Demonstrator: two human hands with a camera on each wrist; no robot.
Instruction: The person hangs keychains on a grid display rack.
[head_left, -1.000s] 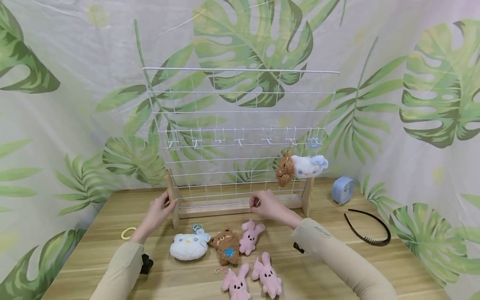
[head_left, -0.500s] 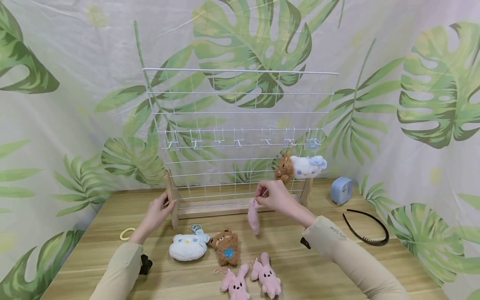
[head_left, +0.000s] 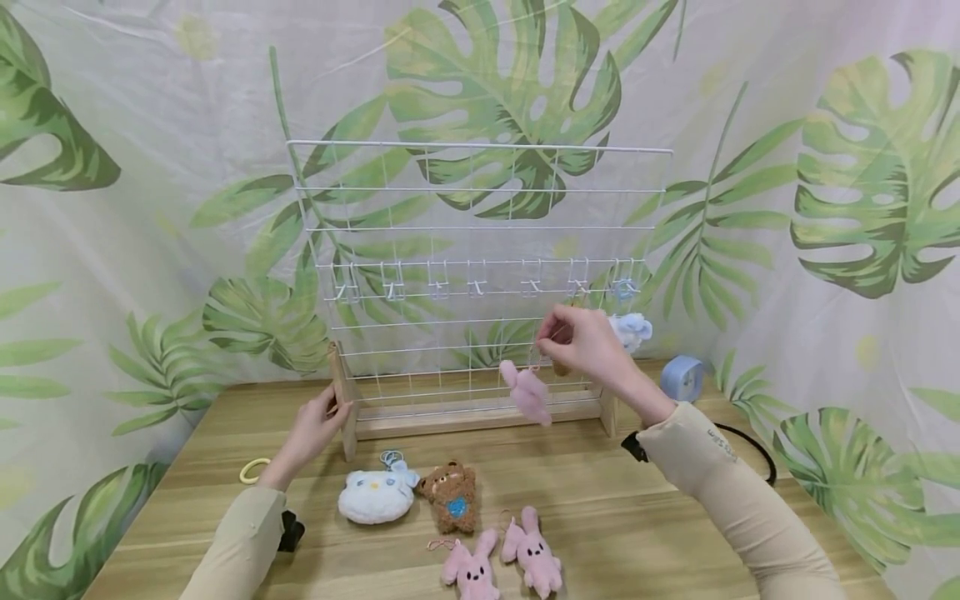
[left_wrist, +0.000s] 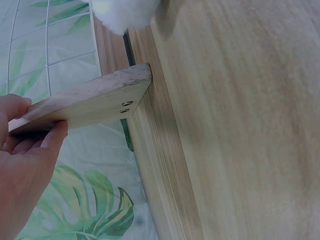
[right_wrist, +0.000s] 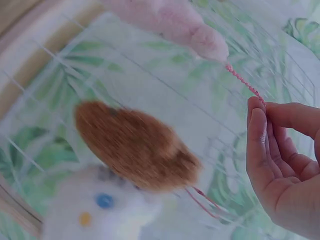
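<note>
My right hand (head_left: 588, 342) pinches the pink cord (right_wrist: 245, 83) of a pink plush bunny (head_left: 527, 393), which dangles in front of the wire grid rack (head_left: 480, 229). My left hand (head_left: 313, 429) grips the rack's wooden side post (left_wrist: 92, 97) between thumb and fingers. Behind the right hand, a brown plush bear (right_wrist: 137, 147) and a white plush with a blue bow (head_left: 632, 331) hang from the two rightmost hooks; the hand partly covers both in the head view. More white hooks (head_left: 476, 283) line the same grid row.
Lying on the table are a white plush (head_left: 377, 495), a brown bear (head_left: 452, 497) and two pink bunnies (head_left: 534, 550) (head_left: 472, 571). A yellow ring (head_left: 253, 471) sits at the left. On the right stand a blue clock (head_left: 682, 379) and a black headband (head_left: 761, 450), partly behind the sleeve.
The right hand has lifted the pink bunny off the table by its cord and carried it up and rightward toward the hooks. The left hand stays on the post.
</note>
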